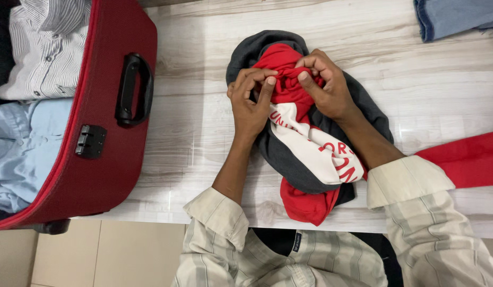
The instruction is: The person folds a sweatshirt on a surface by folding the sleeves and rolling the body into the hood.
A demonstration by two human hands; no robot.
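Red fabric covers the suitcase [105, 159] at the far left, which lies open on the pale wood-grain surface [204, 133]. Inside it, a striped white shirt [47, 48] sits above a light blue shirt [23, 143]. A black handle [133, 90] and a small black lock [90, 141] sit on the case's side wall.

Near the middle, the left hand [250, 103] is curled, its fingers bent inward and pinching a fold of red cloth at the top of the bundle [305, 143]. The bundle is a rolled garment of dark grey, red and white, lying on the surface between the two forearms, just in front of the person's body. Its red end pokes out at the bottom, near the surface's edge.

The right hand [326, 85] is also closed on the bundle, thumb and fingers gripping the same red fold from the other side, so that the two hands nearly touch. Both forearms come out of rolled-up cream checked sleeves [411, 180].

Farther right, a flat red cloth [464, 159] lies behind the right sleeve. At the top right corner, a piece of blue denim [453, 16] rests on the surface, well apart from the hands.
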